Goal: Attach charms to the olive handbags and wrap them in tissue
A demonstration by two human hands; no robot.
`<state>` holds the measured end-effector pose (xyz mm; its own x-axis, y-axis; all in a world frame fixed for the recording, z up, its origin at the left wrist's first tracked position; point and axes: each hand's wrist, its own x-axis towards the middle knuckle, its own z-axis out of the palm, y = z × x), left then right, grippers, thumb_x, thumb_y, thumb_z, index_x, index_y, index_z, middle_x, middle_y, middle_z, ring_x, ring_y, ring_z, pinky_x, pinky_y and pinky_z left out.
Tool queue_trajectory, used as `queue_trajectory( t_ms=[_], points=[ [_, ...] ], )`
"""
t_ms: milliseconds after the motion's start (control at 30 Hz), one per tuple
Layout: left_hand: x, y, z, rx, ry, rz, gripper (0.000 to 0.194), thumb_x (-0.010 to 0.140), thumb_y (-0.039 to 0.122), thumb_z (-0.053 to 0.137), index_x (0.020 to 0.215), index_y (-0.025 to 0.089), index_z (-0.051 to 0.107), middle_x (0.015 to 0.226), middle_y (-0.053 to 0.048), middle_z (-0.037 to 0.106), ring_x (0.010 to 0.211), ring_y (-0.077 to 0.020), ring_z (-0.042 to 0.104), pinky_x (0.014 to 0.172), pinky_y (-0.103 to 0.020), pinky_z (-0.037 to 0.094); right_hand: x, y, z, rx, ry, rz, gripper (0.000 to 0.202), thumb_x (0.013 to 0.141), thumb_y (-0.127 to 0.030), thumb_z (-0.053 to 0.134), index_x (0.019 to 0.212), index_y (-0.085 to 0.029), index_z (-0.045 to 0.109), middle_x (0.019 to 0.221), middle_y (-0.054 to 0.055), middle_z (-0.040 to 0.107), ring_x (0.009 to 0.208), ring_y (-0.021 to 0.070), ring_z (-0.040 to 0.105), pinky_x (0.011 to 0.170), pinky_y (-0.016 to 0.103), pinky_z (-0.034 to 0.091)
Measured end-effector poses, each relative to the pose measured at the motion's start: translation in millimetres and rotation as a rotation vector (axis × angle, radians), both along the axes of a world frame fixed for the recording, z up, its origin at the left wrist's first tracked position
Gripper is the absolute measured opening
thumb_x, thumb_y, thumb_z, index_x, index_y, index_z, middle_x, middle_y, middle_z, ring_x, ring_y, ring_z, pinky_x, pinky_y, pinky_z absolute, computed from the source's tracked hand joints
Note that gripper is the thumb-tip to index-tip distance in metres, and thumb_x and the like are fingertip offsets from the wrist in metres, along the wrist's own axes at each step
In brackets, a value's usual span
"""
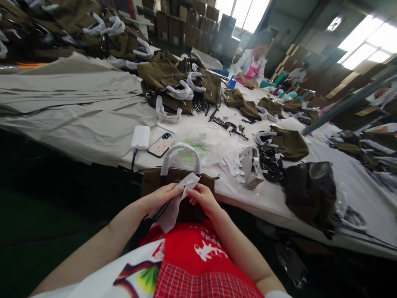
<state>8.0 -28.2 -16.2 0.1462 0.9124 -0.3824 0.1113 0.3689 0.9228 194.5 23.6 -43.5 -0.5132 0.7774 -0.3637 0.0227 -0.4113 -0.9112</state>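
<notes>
An olive-brown handbag point(151, 179) rests at the table edge against the red apron, one white-wrapped handle point(183, 148) standing upright. My left hand point(169, 193) pinches a strip of thin white wrapping point(173, 209) in front of the bag. At the strip's right side, my right hand point(201, 196) has its fingers curled together, the thumb and forefinger on the wrapping near the handle's right base. A dark strap shows partly beneath the white sheet. The fingertips of both hands are close together.
Behind the bag lie a phone point(160, 145), a white power bank point(140, 137) and clear plastic bags point(214, 147). A metal holder point(252, 167) and dark straps point(271, 163) sit to the right. More olive bags point(161, 74) cover the table's far side. A person point(252, 62) works across it.
</notes>
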Motion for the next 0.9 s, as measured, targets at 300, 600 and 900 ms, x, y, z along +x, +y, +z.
queue_trajectory(
  t_ms=[300,600,900],
  points=[
    [15,-15,10.7,0.253,0.627,-0.096,0.063,0.089,0.053,0.046,0.138,0.013,0.045,0.13,-0.018,0.061,0.117,-0.033,0.059,0.098,-0.042,0.044,-24,-7,-10.2,-0.035,-0.025,0.016,0.048,0.069,-0.062,0.068,0.067,-0.016,0.055,0.045,-0.003,0.055,0.032,0.0074,0.045,0.032,0.019,0.031],
    [34,-20,6.8,0.282,0.953,-0.141,0.059,0.092,0.017,0.03,0.149,0.005,0.027,0.133,-0.023,0.057,0.117,-0.0316,0.06,0.098,-0.041,0.046,-28,-9,-4.5,-0.098,-0.089,-0.139,0.03,0.074,-0.041,0.065,0.061,-0.016,0.054,0.044,-0.003,0.053,0.033,0.007,0.044,0.033,0.018,0.03],
    [29,-27,-58.3,0.956,0.955,0.159,0.071,0.088,0.013,0.038,0.149,0.047,0.025,0.116,-0.001,0.07,0.098,-0.0201,0.071,0.079,-0.026,0.06,-45,-7,-11.7,-0.059,-0.021,-0.214,0.047,0.07,-0.06,0.065,0.05,-0.021,0.048,0.037,-0.003,0.041,0.029,0.0086,0.033,0.03,0.021,0.02]
  ],
)
